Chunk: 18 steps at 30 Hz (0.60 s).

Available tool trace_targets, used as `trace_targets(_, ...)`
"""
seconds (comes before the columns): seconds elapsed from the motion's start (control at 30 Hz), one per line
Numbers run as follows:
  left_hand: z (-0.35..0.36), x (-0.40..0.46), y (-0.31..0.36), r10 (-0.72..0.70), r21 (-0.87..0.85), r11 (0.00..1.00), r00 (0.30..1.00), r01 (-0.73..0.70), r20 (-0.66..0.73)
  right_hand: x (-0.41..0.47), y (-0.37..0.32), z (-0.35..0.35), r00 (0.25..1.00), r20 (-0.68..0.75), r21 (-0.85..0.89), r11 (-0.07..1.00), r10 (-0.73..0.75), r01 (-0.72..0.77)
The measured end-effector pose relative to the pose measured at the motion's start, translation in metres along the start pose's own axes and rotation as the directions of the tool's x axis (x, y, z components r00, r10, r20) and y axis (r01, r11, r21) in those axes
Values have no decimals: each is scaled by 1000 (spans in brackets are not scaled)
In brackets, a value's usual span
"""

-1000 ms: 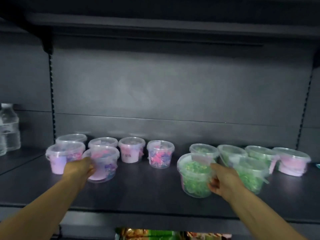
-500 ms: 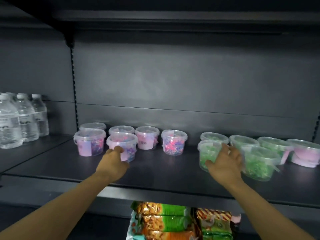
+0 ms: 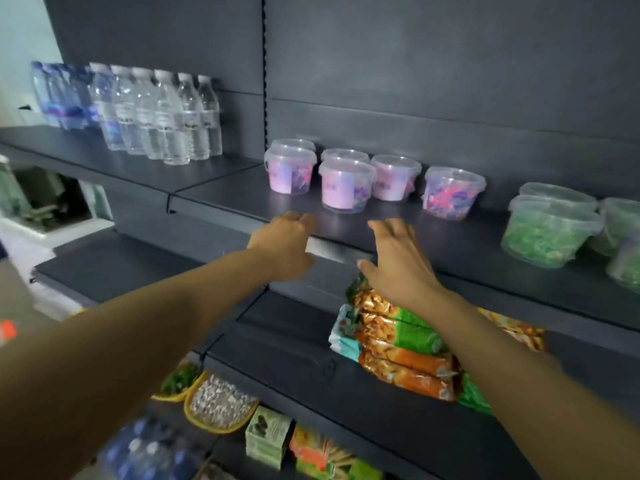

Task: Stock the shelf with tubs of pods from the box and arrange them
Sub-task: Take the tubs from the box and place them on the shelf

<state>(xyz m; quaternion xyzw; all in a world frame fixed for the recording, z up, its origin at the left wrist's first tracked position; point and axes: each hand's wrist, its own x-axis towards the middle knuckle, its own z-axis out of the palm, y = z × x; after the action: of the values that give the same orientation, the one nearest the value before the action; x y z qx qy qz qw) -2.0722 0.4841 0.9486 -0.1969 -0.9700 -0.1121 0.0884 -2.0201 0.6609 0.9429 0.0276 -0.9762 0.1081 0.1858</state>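
From the head view, no writing on any label is sharp enough for you to read. Your left hand [image 3: 285, 249] and right hand [image 3: 398, 259] both hover at the front edge of the shelf [image 3: 450, 244], fingers loose, holding nothing. On it stand 6 pink tubs [image 3: 346, 185] in a cluster and at least 4 green tubs [image 3: 549, 230] well to the right, partly cut off by the frame. Water bottles [image 3: 156, 116] stand on the left section. Snack packets [image 3: 398, 344] lie on the shelf below, under your right wrist
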Motion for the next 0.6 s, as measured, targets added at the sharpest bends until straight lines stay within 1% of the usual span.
trace_targets(0.07,12,-20,-17,-41,-6,999,999,41,27,-7,-18,22,998,10,36,998,-61,60)
trace_targets(0.13,31,-39,-38,-81,2,997,993,81,86,-19,-36,48,994,57,73,994,-91,87)
trace_targets(0.23,67,-68,-73,-143,12,990,973,143,181,-40,-57,96,975,181,115,987,-127,108)
trace_targets(0.33,110,-100,-109,-192,-12,979,945,203,266,-65,-74,149,936,333,132,988,-119,79)
trace_targets(0.43,158,-139,-144,-253,-9,961,895,275,368,-97,-89,205,878,471,136,990,-88,27)
trace_targets(0.6,246,-221,-201,-355,-38,897,768,440,533,-161,-101,301,749,661,87,996,-38,-27)
